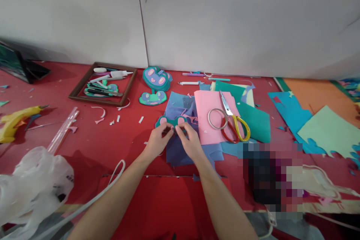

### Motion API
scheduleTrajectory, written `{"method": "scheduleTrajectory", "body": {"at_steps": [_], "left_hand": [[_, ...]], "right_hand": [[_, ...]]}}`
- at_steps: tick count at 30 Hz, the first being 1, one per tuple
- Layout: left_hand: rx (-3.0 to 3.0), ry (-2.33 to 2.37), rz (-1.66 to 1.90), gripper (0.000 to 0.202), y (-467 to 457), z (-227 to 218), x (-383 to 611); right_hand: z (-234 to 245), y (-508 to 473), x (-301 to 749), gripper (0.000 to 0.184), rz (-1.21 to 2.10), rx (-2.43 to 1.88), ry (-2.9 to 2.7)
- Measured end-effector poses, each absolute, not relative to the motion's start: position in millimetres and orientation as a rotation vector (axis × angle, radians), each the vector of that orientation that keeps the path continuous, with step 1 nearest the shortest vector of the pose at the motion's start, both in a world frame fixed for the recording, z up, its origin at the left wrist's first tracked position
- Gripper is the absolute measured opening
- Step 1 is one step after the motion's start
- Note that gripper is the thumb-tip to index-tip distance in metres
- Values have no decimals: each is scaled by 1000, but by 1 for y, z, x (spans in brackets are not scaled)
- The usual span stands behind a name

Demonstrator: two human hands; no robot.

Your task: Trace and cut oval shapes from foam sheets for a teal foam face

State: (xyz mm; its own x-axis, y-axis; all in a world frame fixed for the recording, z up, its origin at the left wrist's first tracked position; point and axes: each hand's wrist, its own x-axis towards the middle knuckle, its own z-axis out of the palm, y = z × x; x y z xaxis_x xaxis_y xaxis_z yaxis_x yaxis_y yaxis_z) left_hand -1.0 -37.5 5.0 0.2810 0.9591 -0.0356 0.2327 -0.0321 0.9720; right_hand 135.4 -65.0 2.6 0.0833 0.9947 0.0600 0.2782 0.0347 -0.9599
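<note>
Both my hands meet at the middle of the red table. My left hand and my right hand pinch a small teal foam cut-out with pink patches, which rests on a blue-purple foam sheet. The fingertips of both hands are closed on the cut-out's lower edge. Just right of my right hand lies a pink sheet with a roll of tape and red and yellow scissors on it.
A brown frame tray with pens and cutters sits back left, with two finished teal foam figures beside it. A yellow glue gun and a white plastic bag lie left. Coloured foam sheets cover the right side.
</note>
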Motion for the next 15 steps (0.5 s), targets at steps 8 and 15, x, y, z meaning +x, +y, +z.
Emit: {"method": "scheduleTrajectory", "body": {"at_steps": [8, 15], "left_hand": [[1301, 1017, 810, 26, -36, 8, 0], [1267, 962, 781, 29, -36, 11, -2]], "right_hand": [[1, -62, 138, 28, 1182, -1317, -1157], [6, -60, 141, 31, 1269, -1239, -1061]]}}
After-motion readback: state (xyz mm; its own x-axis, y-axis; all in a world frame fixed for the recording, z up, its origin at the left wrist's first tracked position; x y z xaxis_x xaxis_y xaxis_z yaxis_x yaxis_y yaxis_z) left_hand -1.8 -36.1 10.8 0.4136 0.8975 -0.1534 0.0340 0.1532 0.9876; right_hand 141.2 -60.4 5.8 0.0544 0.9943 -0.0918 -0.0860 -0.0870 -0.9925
